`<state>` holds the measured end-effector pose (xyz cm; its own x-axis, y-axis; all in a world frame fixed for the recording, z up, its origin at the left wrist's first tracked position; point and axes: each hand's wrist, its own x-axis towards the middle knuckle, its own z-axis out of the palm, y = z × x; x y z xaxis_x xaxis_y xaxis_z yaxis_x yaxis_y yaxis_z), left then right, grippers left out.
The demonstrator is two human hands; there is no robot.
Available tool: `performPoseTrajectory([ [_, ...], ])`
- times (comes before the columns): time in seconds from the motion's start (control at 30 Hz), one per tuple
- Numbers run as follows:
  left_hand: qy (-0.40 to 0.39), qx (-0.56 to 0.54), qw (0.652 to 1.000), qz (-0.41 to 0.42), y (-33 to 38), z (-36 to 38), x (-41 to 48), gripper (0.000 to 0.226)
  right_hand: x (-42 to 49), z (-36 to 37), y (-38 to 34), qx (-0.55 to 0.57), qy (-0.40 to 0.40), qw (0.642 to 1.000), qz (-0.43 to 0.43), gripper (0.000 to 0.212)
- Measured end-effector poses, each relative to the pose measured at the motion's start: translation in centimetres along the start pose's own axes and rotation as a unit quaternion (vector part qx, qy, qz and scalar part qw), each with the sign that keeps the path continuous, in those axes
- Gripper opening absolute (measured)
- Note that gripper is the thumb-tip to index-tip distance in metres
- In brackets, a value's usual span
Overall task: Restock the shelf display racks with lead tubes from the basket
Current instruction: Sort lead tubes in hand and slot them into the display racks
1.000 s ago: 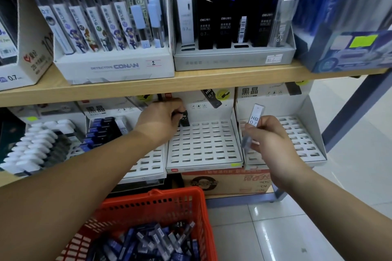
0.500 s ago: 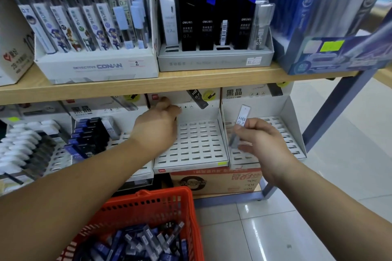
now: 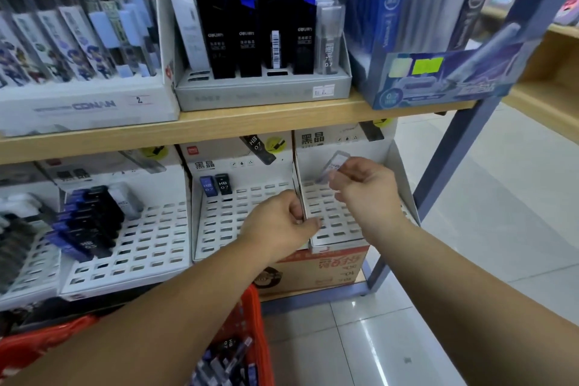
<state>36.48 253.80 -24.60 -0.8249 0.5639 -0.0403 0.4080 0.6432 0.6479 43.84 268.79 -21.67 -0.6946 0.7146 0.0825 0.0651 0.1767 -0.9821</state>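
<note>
Three white slotted display racks stand side by side on the lower shelf. The middle rack [image 3: 238, 226] holds two lead tubes, a blue one [image 3: 207, 185] and a black one [image 3: 223, 184], in its back row. My left hand [image 3: 282, 222] grips the side wall between the middle rack and the right rack [image 3: 332, 222]. My right hand [image 3: 363, 188] pinches a clear lead tube [image 3: 332, 166] above the right rack, whose slots hold nothing. The red basket [image 3: 253, 316] with several lead tubes [image 3: 225, 360] sits low in front of me.
The left rack [image 3: 131, 247] carries a cluster of black and blue tubes [image 3: 87, 222]. Boxes of leads and pens fill the upper wooden shelf [image 3: 250, 122]. A blue metal upright [image 3: 463, 147] borders the right. A cardboard box [image 3: 326, 269] sits under the racks, above tiled floor.
My left hand left the back row of the middle rack, where two tubes now stand, and moved right onto the divider wall. My right hand rose slightly with its tube.
</note>
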Motion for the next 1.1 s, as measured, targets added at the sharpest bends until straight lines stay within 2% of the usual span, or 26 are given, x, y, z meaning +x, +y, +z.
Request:
performPoseTrajectory([
  [0.2,-0.042,-0.062,0.997,0.017,-1.0,-0.5,-0.4,0.044,2.9,1.6,1.2,-0.064,-0.068,0.996,-0.007,0.024],
  [0.4,-0.043,-0.101,0.994,0.016,-1.6,-0.4,-0.3,0.045,3.9,1.7,1.7,-0.104,-0.097,0.989,-0.036,0.012],
  [0.57,-0.036,-0.104,0.994,0.018,-1.9,-0.2,-0.2,0.046,4.3,2.5,2.3,-0.220,-0.109,0.968,-0.057,0.017],
  [0.7,-0.030,-0.115,0.993,0.011,-1.6,-0.2,-0.5,0.044,4.4,2.8,1.4,-0.332,-0.084,0.938,-0.061,0.034],
  [0.83,-0.030,-0.152,0.988,0.018,-0.9,-1.6,-2.0,0.042,2.2,0.9,0.0,-0.370,-0.069,0.925,-0.049,0.019],
  [1.0,0.015,-0.189,0.981,0.051,-2.7,-5.2,-8.4,0.026,-3.7,0.0,-2.9,-0.353,-0.106,0.927,-0.070,0.042],
  [1.1,0.024,-0.190,0.980,0.044,-6.3,-6.9,-13.8,0.013,-9.3,2.7,-4.0,-0.318,-0.193,0.925,-0.081,0.045],
])
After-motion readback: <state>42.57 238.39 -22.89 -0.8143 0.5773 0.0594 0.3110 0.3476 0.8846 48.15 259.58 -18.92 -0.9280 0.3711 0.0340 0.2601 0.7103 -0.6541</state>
